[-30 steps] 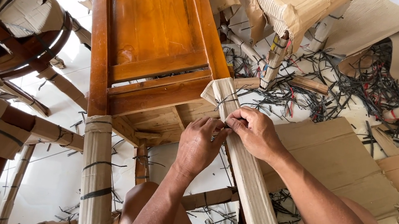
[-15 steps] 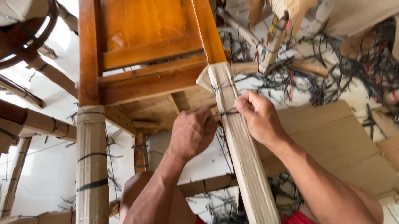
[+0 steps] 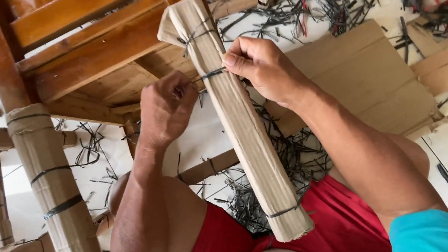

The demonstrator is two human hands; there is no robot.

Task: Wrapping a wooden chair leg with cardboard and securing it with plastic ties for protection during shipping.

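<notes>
Here, looking down from my head, my right hand (image 3: 265,69) is clamped on the cardboard-wrapped chair leg (image 3: 238,119), fingers curled over its right edge and thumb pressing a thin dark strap (image 3: 210,74) that rings the wrapping. My left hand (image 3: 165,106) sits just left of the leg, closed into a fist with the fingertips pinched together near the strap's loose end; whether it truly grips the strand I cannot tell. The two hands are close but apart, one on each side of the leg.

The wrapped leg slants from the far middle, where it meets the brown wooden chair frame (image 3: 87,36), down toward my lap, its near end resting above my red shorts (image 3: 345,236). A second strap (image 3: 283,211) binds it near that end, another is knotted near the far end.

At the left, a second wrapped leg (image 3: 47,172) carries dark bands too. On the floor, a litter of black strap offcuts (image 3: 261,192) lies under the leg, and a flat cardboard sheet (image 3: 371,74) lies to the right.
</notes>
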